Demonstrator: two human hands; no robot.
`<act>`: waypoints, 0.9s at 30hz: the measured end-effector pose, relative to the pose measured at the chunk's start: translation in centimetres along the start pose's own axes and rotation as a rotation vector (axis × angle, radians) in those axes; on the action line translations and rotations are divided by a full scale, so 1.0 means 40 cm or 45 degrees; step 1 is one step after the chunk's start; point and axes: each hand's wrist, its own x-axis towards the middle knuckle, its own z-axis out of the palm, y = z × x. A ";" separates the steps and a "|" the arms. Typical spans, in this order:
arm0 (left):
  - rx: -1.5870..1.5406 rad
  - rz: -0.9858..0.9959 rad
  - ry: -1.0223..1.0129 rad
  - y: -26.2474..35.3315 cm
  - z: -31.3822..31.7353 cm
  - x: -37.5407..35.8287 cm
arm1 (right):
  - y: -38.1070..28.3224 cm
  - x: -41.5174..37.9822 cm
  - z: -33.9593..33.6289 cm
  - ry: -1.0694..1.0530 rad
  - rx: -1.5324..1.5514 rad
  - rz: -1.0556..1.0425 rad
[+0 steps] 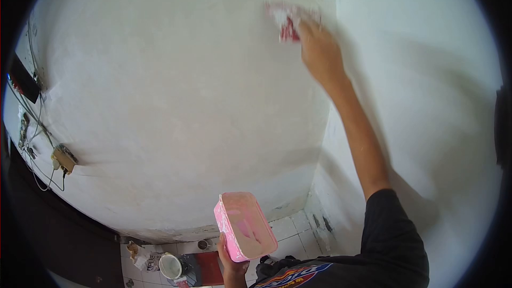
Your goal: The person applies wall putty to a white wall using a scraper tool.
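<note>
Near the right edge of the wall [186,101], the right hand [321,53] grips a blurred, probably stiff scraper [289,31]; the left hand's [231,261] fingers hold a light-looking pink tub [224,223], best grasped sideways.

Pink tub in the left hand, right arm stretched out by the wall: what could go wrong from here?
The open pink tub is held by one side in the left hand, so it might tip and spill any loose contents onto the tiled floor.
The right hand works the blurred red-and-white tool close to the corner, so it could perhaps bump or smear the adjoining wall.
</note>
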 end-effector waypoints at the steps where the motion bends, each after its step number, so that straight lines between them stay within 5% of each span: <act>1: -0.006 -0.001 0.003 -0.003 -0.004 0.000 | -0.028 -0.059 0.007 -0.064 0.033 0.017; 7: 0.202 0.141 -0.011 -0.005 -0.011 -0.005 | -0.139 -0.228 -0.053 -0.297 0.252 0.031; 9: 0.032 -0.024 -0.002 -0.002 -0.024 0.000 | -0.096 -0.153 -0.067 -0.199 0.185 0.091; 15: 0.063 0.014 0.005 0.000 -0.010 -0.006 | -0.003 0.069 -0.024 0.129 0.021 -0.017; 22: 0.261 0.234 0.010 -0.016 -0.010 -0.029 | -0.171 -0.222 -0.027 -0.217 0.131 -0.040; 27: -0.012 -0.020 0.031 -0.014 -0.057 -0.006 | -0.039 -0.033 -0.060 -0.086 0.032 0.100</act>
